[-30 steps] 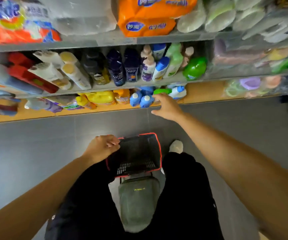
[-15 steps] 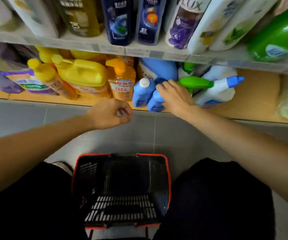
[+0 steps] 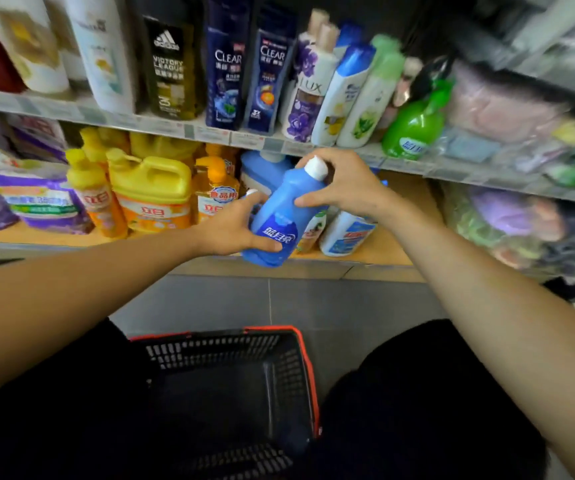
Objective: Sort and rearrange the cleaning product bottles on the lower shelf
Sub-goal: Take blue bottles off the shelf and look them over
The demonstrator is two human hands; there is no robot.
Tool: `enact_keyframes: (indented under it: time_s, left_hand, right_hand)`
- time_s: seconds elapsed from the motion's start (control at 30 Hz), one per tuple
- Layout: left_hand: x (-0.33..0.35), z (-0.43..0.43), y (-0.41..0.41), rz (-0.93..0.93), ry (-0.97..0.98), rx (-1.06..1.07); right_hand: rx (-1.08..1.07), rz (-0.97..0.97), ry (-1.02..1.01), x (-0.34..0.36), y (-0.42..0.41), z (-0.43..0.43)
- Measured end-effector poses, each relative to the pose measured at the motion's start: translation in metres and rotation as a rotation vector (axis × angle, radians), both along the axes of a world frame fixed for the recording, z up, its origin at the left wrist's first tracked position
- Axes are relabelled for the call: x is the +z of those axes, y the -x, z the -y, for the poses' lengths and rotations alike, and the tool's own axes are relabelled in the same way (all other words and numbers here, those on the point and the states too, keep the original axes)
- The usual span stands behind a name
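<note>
The lower shelf (image 3: 388, 245), a wooden board, runs across the middle of the view, with the upper shelf (image 3: 175, 129) of upright shampoo bottles above it at 12 o'clock. At 6 o'clock, between the person's knees, a black basket (image 3: 216, 348) with a red rim sits on the grey floor, its slotted walls and dark bottom in view.

On the lower shelf, purple refill pouches (image 3: 40, 202) lie at 9 o'clock. Beside them, toward the centre, stand a yellow jug (image 3: 151, 188) and orange bottles (image 3: 215, 197). A large blue jug (image 3: 261, 171) stands further back. A white bottle (image 3: 346, 233) with a blue label stands at 3 o'clock from the held one.

The blue bottle (image 3: 279, 216) is at the centre, tilted, in front of the shelf's front edge. Its white cap (image 3: 316, 167) points to 1 o'clock. The left hand (image 3: 230, 230) grips its lower body, thumb across the label. The right hand (image 3: 344, 185) is curled round its shoulder just under the cap.
</note>
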State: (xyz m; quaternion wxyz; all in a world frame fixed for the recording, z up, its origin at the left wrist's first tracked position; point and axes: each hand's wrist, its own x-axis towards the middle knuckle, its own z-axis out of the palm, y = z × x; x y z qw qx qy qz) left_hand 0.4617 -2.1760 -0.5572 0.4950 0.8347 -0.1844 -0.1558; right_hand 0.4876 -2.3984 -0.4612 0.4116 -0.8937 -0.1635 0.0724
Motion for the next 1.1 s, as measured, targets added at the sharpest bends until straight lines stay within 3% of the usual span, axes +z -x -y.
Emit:
enact_keyframes:
  time_s: [0.13, 0.33, 0.57, 0.8, 0.93, 1.1]
  left_hand:
    - [0.011, 0.009, 0.019, -0.075, 0.200, 0.078]
    - [-0.005, 0.030, 0.039, -0.207, 0.285, 0.110]
    - [-0.016, 0.037, 0.052, -0.342, 0.369, 0.108]
    - [-0.015, 0.035, 0.076, -0.504, 0.425, -0.011]
    - [0.002, 0.032, 0.067, -0.377, 0.400, 0.135]
    - [0.028, 0.037, 0.051, -0.245, 0.639, 0.310]
  right_hand:
    - [-0.181, -0.087, -0.348, -0.005, 0.011, 0.001]
    - [-0.372, -0.181, -0.839, -0.079, 0.067, 0.004]
    - [-0.517, -0.181, -0.918, -0.118, 0.134, 0.014]
    - [-0.403, -0.215, -0.928, -0.124, 0.174, -0.005]
    - [-0.403, -0.215, -0.902, -0.123, 0.183, 0.006]
    - [-0.365, -0.195, -0.810, -0.130, 0.192, 0.010]
